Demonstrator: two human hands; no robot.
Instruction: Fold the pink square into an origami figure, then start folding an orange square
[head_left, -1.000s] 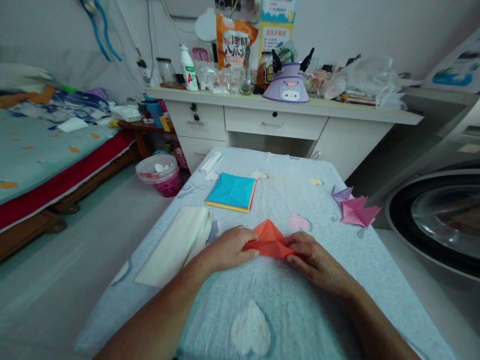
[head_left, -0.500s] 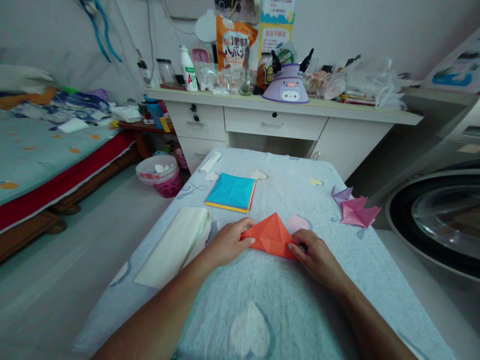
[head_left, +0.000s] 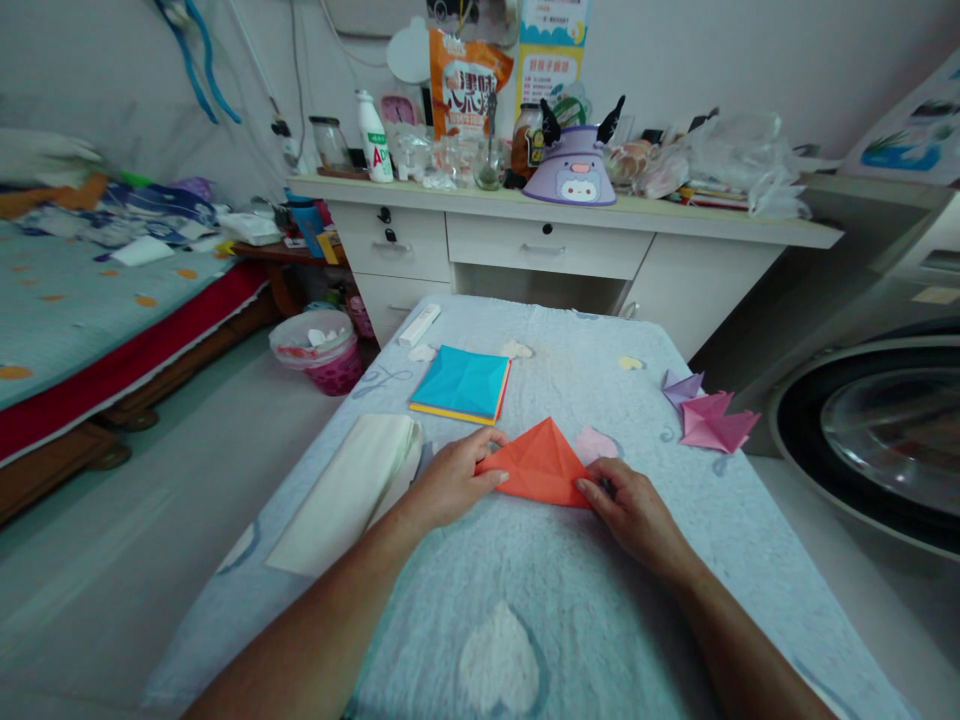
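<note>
An orange folded paper (head_left: pixel 538 463), triangular with its tip pointing away from me, lies on the light blue cloth-covered table (head_left: pixel 555 610). My left hand (head_left: pixel 450 480) pinches its left corner, fingers closed on the paper. My right hand (head_left: pixel 634 512) pinches its right corner in the same way. Both hands rest on the cloth.
A stack of coloured paper squares (head_left: pixel 461 384), blue on top, lies beyond the orange paper. Folded pink and purple paper shapes (head_left: pixel 709 418) sit at the right edge. A folded white cloth (head_left: pixel 352 490) lies left. A cluttered desk (head_left: pixel 570 225), a bed (head_left: pixel 90 300) and a pink bin (head_left: pixel 315 348) stand around.
The orange paper has been unfolded upward from a flatter, narrower shape into a taller triangle. Both hands have slid outward to its left and right corners.
</note>
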